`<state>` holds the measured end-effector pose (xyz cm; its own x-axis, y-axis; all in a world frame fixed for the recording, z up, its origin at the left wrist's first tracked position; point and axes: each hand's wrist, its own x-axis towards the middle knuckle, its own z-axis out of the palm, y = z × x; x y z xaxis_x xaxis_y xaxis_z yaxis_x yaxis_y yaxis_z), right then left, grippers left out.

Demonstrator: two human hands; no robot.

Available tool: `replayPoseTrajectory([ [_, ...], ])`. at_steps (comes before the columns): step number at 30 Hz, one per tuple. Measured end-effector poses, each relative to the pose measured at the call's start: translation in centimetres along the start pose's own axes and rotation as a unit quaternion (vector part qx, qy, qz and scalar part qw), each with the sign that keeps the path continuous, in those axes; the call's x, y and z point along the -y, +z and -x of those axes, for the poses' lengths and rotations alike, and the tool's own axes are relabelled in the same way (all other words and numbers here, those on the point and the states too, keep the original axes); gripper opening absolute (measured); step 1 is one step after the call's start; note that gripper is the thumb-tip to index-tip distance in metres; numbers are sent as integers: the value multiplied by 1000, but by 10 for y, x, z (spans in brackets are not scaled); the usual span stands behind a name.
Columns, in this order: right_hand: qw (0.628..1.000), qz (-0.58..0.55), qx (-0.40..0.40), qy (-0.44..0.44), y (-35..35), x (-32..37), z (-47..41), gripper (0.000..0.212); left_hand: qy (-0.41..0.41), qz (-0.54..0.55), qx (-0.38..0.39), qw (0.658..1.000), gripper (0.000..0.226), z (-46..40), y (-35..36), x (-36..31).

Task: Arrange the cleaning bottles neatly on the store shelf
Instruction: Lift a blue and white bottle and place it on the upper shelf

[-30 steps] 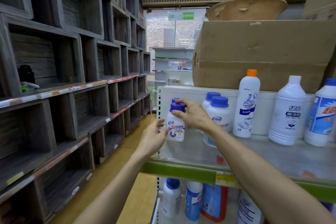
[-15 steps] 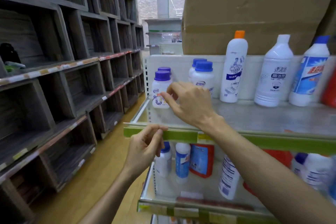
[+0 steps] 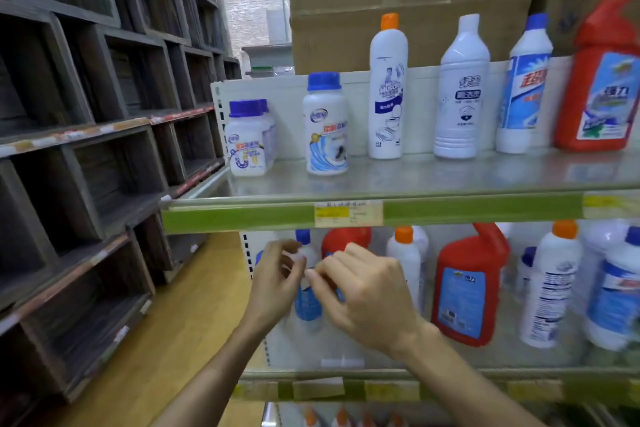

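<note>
Cleaning bottles stand in a row on the upper shelf (image 3: 415, 180), all upright, and the tall white bottle with the orange cap (image 3: 387, 87) serves as the marker for the rest. Toward the aisle from it stands a shorter white bottle with a blue cap (image 3: 325, 125), then, further that way, a squat blue-capped jar (image 3: 246, 139) with a second like it just behind (only its edge shows). On the marker's other side come a plain white bottle (image 3: 460, 90), a white and blue bottle with a blue cap (image 3: 524, 87) and a red bottle (image 3: 601, 80) at the picture's edge. Behind and above them sits a cardboard box (image 3: 408, 0).

Below the marker, under the green price rail (image 3: 242, 218), the lower shelf (image 3: 381, 373) holds more bottles, among them a red jug with a blue label (image 3: 465, 288). Both hands are in front of this shelf. The left hand (image 3: 275, 282) has its fingers curled and the right hand (image 3: 367, 291) reaches in with fingertips bent toward it; the two nearly meet in front of a small blue-capped bottle (image 3: 306, 302). Motion blur hides whether either grip is clamped on that bottle, so I cannot tell. Dark wooden cubbies (image 3: 86, 149) line the far side of the aisle
</note>
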<state>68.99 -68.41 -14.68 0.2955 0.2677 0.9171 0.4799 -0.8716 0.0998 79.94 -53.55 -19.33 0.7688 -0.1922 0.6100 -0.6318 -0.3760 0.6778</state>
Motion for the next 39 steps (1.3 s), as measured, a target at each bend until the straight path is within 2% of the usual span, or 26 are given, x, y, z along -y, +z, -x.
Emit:
replayPoseTrajectory([
  [3,999,36,39,10,12,-6,40,28,-84,-28,-5,996,48,-19,16,18],
  [5,995,54,80,32,22,-9,68,27,-143,22,28,989,60,-25,22,16],
  [7,987,60,129,77,33,-9,92,26,-174,74,59,980,51,-27,28,9],
  [9,973,52,175,139,42,-6,109,25,-178,99,47,978,30,-27,33,5],
  [11,945,-9,237,225,47,-6,115,19,-171,134,19,976,10,-24,34,5],
  [13,899,-82,289,320,51,-7,119,13,-151,166,15,974,7,-12,32,4],
  [14,879,-105,301,354,53,-9,120,20,-146,190,12,971,9,-4,30,3],
  [17,835,-165,296,433,59,-14,120,65,-139,271,-13,952,16,19,20,-4],
  [19,821,-201,297,443,60,-16,122,82,-130,306,-27,943,21,32,14,-6],
  [21,825,-232,295,422,58,-14,124,81,-128,353,-38,926,21,43,10,-11],
  [25,855,-268,223,385,47,-4,123,60,-105,439,-46,891,17,54,0,-31],
  [28,879,-266,182,352,35,-1,112,63,-56,454,-49,888,29,54,-12,-50],
  [34,921,-260,103,273,-2,7,66,70,-23,515,-63,855,23,36,-48,-104],
  [39,918,-298,55,254,-43,9,-4,61,-36,554,-87,827,25,-8,-90,-166],
])
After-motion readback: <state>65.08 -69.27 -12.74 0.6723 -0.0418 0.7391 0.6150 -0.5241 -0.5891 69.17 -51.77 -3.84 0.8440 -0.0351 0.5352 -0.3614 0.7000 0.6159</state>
